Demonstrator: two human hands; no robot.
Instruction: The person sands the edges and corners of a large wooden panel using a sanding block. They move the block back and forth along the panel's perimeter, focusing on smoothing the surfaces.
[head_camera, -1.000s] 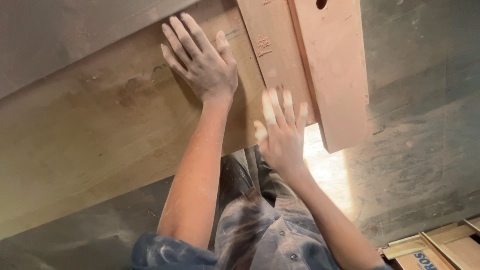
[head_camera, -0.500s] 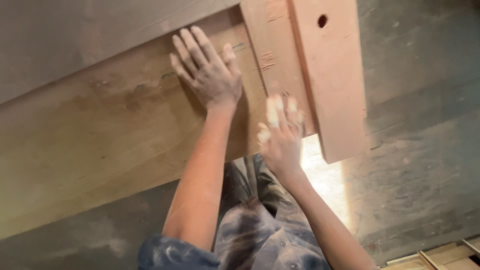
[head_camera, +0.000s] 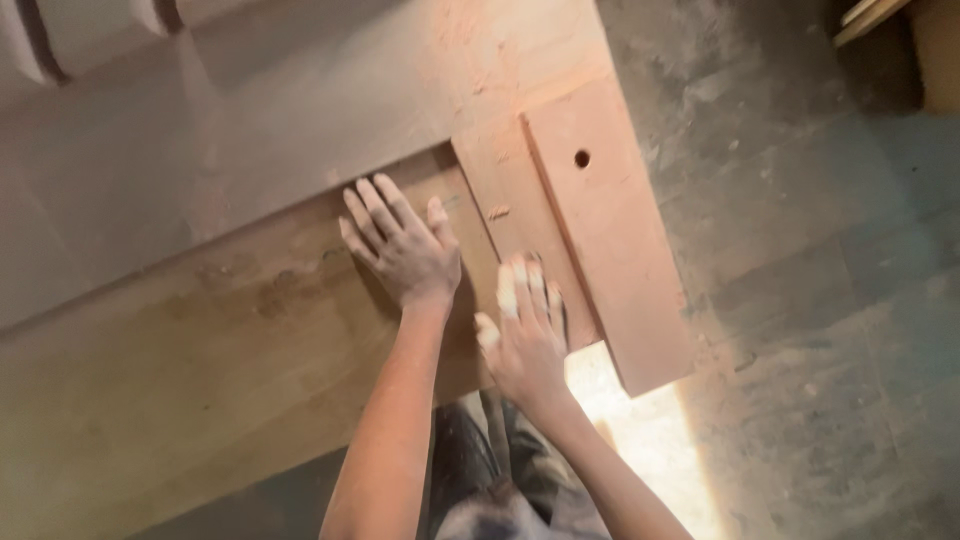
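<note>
My left hand (head_camera: 402, 248) lies flat, fingers spread, on a long pale wooden plank (head_camera: 200, 370) that runs from lower left toward the middle. My right hand (head_camera: 524, 335), dusted white, presses flat with fingers close together on the near end of a reddish wooden board (head_camera: 610, 240). That board lies across the plank's right end and has a small round hole (head_camera: 582, 158) near its far end. A narrower reddish strip (head_camera: 500, 200) lies beside it, between my two hands. Neither hand grips anything.
A wide grey-brown wooden panel (head_camera: 250, 120) lies beyond the plank. Rough concrete floor (head_camera: 800, 300) spreads to the right, with a bright patch of light (head_camera: 640, 440) near my legs. Wooden pieces (head_camera: 880, 15) sit at the top right corner.
The view has shifted, so the boards and both hands now sit lower in the frame. My right hand has slid slightly along the reddish board. The left hand stays flat on the plank.
</note>
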